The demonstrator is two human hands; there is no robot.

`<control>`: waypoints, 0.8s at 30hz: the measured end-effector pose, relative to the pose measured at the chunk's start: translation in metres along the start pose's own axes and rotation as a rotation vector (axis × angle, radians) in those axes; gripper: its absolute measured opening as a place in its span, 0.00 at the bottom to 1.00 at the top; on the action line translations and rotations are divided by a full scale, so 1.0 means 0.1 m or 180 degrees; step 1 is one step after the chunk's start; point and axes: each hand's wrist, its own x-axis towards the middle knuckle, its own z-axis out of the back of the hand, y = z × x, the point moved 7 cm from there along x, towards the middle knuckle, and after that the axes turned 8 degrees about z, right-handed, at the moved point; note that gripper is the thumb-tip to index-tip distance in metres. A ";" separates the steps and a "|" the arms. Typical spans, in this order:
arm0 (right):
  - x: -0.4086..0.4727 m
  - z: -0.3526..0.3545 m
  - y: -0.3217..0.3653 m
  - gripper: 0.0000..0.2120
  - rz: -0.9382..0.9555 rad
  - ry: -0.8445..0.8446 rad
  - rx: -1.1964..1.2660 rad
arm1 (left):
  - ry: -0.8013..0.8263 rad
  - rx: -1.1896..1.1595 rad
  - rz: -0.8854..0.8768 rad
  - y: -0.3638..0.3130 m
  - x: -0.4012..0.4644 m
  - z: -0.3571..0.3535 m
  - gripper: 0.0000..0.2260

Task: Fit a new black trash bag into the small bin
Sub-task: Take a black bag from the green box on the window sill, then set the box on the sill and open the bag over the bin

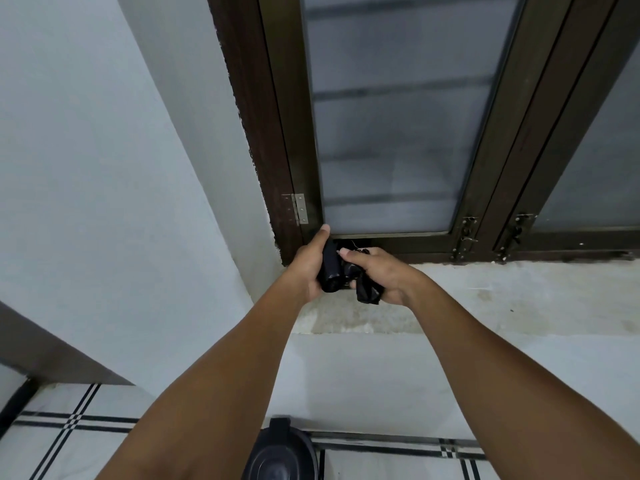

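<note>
— Both of your hands were closed on black plastic up at the window sill (485,292). Your left hand (308,268) had its fingers wrapped around a tight roll of trash bags (329,271), thumb pointing up toward twelve o'clock. Your right hand (377,275) pinched a crumpled black trash bag (367,292) that hung loose from your fist, touching the roll at its three o'clock side.

— So how far had you got?

— Barely started, I'd judge. You looked to be separating one bag from the roll; nothing was opened out yet. Unfolding it, lowering it into the bin and folding its mouth over the rim all remained.

— And the bin?

— Down at six o'clock, on the tiled floor (69,438), well apart from your hands, sat the small dark bin (280,452). Only its top showed between your forearms, so I couldn't tell whether anything was inside.
</note>
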 end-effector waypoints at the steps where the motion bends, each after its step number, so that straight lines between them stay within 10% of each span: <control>1: -0.01 -0.03 0.01 0.15 0.0045 -0.0049 0.0144 | 0.0029 -0.0078 0.0022 0.01 0.01 0.00 0.31; 8: -0.08 0.19 0.09 0.09 0.0097 -0.1021 0.1670 | -0.0214 -0.0669 0.0076 -0.01 0.03 0.21 0.18; 24: -0.06 0.49 -0.16 0.22 -0.0393 -0.0817 0.0021 | -0.0468 0.0364 -0.0194 0.08 0.06 0.13 0.40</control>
